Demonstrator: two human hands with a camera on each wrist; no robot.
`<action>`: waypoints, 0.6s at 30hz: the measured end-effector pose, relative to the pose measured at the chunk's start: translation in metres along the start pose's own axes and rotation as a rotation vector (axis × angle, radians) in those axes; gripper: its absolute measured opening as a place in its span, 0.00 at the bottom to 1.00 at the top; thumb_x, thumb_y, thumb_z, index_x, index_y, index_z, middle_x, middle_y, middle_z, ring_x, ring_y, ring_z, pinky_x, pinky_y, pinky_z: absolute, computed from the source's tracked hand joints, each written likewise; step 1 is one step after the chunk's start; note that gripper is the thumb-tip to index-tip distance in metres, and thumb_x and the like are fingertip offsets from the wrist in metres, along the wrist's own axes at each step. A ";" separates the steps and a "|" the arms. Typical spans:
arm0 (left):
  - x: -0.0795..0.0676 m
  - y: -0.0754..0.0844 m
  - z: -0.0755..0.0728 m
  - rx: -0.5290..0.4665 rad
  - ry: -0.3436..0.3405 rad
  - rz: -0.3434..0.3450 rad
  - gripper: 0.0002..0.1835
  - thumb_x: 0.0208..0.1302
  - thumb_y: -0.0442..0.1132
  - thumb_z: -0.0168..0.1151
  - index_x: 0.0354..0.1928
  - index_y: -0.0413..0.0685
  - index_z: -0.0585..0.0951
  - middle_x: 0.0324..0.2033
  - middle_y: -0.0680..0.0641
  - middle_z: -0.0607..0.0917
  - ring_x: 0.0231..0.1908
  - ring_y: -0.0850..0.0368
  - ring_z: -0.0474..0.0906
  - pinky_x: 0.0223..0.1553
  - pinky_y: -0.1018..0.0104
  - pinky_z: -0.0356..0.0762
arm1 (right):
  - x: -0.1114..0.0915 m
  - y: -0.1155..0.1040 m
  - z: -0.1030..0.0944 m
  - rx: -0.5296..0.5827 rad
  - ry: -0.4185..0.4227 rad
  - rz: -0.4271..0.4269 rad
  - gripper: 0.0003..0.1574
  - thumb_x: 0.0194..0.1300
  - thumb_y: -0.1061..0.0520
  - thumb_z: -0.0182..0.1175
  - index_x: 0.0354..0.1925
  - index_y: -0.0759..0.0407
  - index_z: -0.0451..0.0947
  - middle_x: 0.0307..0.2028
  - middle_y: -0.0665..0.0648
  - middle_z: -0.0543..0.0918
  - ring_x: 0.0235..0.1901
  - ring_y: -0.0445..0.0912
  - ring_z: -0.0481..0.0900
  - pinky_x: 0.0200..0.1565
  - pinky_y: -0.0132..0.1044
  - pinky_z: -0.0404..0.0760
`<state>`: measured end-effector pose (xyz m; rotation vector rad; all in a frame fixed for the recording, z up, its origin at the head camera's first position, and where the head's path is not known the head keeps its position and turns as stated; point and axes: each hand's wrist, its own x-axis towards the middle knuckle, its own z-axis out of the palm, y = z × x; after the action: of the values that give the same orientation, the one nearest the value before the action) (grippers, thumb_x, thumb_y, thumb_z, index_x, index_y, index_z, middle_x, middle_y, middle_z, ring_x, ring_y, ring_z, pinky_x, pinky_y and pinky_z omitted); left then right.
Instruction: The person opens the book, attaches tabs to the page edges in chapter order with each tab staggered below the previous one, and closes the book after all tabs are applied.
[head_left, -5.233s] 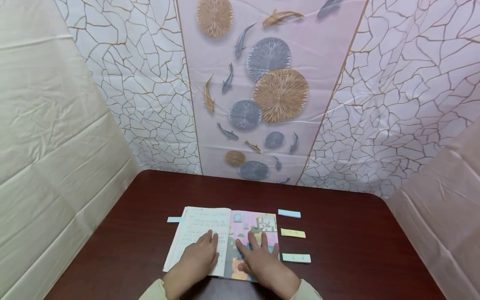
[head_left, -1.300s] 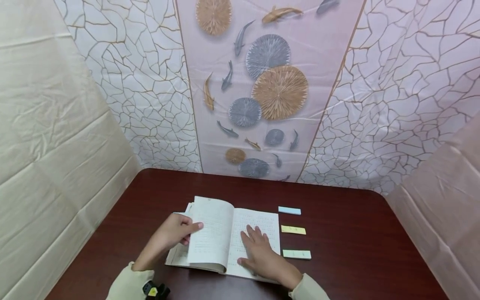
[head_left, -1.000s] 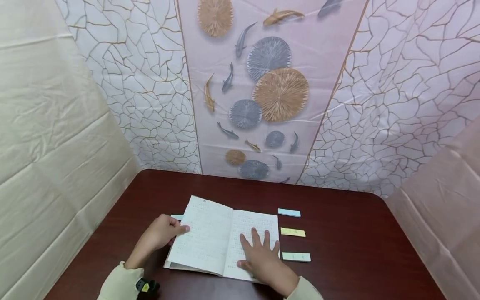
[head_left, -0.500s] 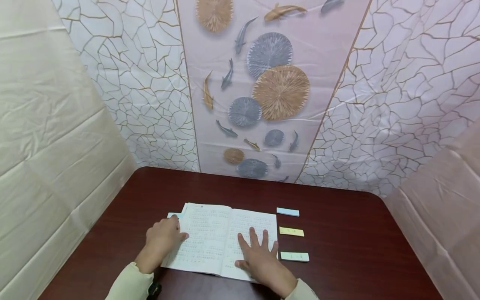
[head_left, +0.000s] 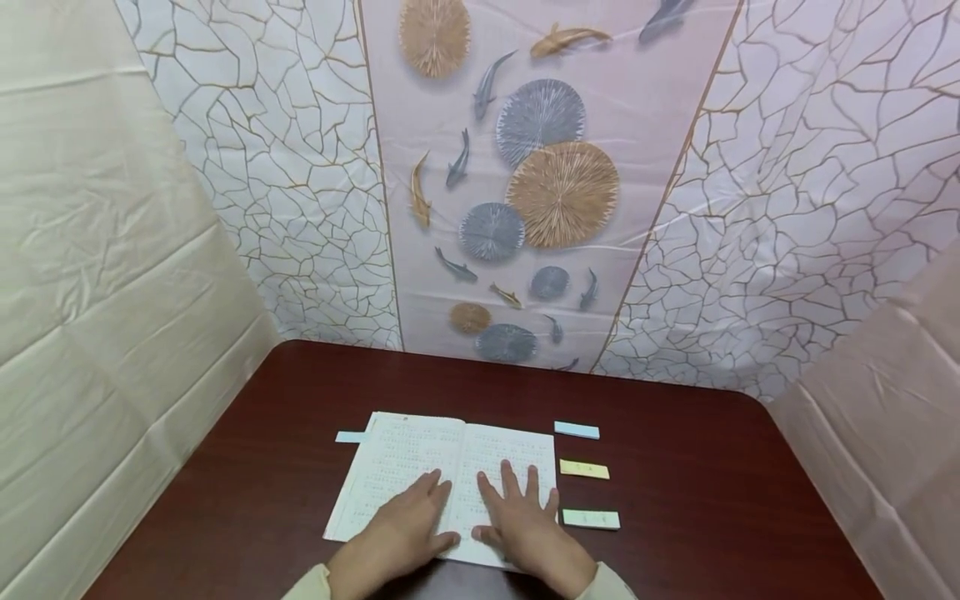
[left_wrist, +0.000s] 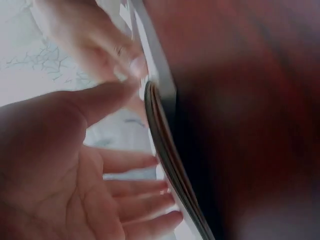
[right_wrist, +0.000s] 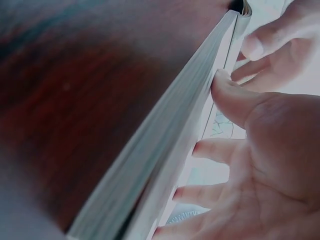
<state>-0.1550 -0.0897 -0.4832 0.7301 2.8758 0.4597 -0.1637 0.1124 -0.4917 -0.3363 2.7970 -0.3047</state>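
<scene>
An open book (head_left: 390, 454) with printed text on both pages lies flat on the table. My left hand (head_left: 405, 521) rests on the lower part of the left page, fingers straight and thumb reaching toward the spine. My right hand (head_left: 521, 525) lies spread on the right page. In the left wrist view the left hand's fingertips (left_wrist: 170, 200) meet the page beside the book's edge (left_wrist: 175, 165). The right wrist view shows the right hand (right_wrist: 260, 145) with its fingers at the page, above the thick page block (right_wrist: 160, 130).
A pale blue tab (head_left: 351, 437) sticks out from the book's left side. To its right lie a blue sticky-note pad (head_left: 577, 430), a yellow pad (head_left: 584, 469) and a green pad (head_left: 591, 519) on the dark red table (head_left: 697, 483). Patterned cloth (head_left: 540, 333) hangs behind.
The illustrated page seen earlier has given way to text pages. My left hand turned leaves to the left, released them, then moved right onto the left page. The right hand stayed on the right page.
</scene>
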 end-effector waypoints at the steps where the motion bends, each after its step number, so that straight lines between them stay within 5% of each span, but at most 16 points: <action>1: 0.001 0.002 0.003 -0.001 0.009 -0.009 0.43 0.65 0.57 0.74 0.70 0.31 0.74 0.71 0.27 0.72 0.70 0.33 0.73 0.63 0.40 0.77 | 0.000 0.000 0.000 0.000 0.003 0.000 0.47 0.68 0.35 0.65 0.79 0.47 0.66 0.81 0.68 0.57 0.76 0.80 0.48 0.64 0.86 0.52; 8: 0.008 0.010 0.015 0.072 0.140 -0.028 0.47 0.56 0.58 0.80 0.64 0.24 0.76 0.62 0.26 0.79 0.60 0.32 0.81 0.47 0.44 0.87 | -0.002 0.004 0.000 0.019 0.031 -0.002 0.46 0.67 0.36 0.68 0.78 0.47 0.68 0.80 0.68 0.59 0.76 0.80 0.51 0.63 0.87 0.53; 18: 0.008 0.016 0.015 0.017 0.161 -0.064 0.47 0.53 0.55 0.84 0.63 0.24 0.77 0.60 0.29 0.78 0.54 0.34 0.81 0.38 0.46 0.87 | 0.004 0.016 -0.013 0.091 0.142 -0.034 0.46 0.66 0.41 0.72 0.74 0.58 0.72 0.73 0.70 0.70 0.71 0.75 0.66 0.61 0.80 0.67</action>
<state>-0.1517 -0.0686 -0.4931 0.6277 3.0452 0.5081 -0.1747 0.1287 -0.4841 -0.3546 2.9064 -0.4792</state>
